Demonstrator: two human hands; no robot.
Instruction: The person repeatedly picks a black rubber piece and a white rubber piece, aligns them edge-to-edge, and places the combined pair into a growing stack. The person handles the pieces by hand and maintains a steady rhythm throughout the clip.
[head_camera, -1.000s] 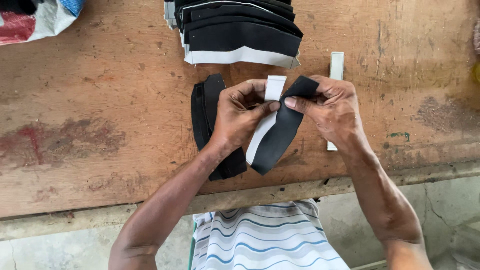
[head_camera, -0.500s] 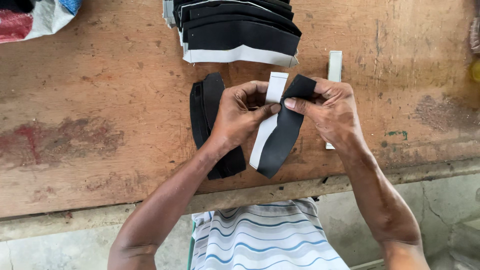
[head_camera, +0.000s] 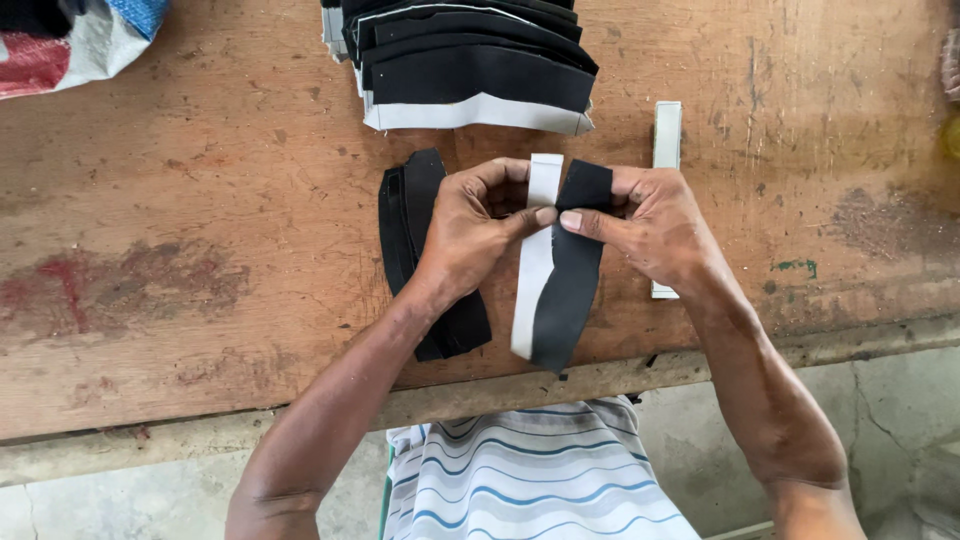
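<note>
Over the wooden table (head_camera: 200, 200), my left hand (head_camera: 468, 232) pinches a curved white strip (head_camera: 534, 272) near its upper end. My right hand (head_camera: 650, 228) pinches a curved black strip (head_camera: 568, 280) that lies against the white one. Both strips hang down past the table's front edge, side by side and touching. Under my left wrist, a small pile of curved black strips (head_camera: 412, 230) lies flat on the table.
A fanned stack of black pieces with white undersides (head_camera: 470, 70) sits at the table's far edge. A narrow white bar (head_camera: 665, 150) lies to the right of my right hand. A woven sack (head_camera: 70, 40) occupies the far left corner. The front edge runs just below my hands.
The white and black strips have swung from a slant to nearly vertical, and my hands have brought their upper ends closer together.
</note>
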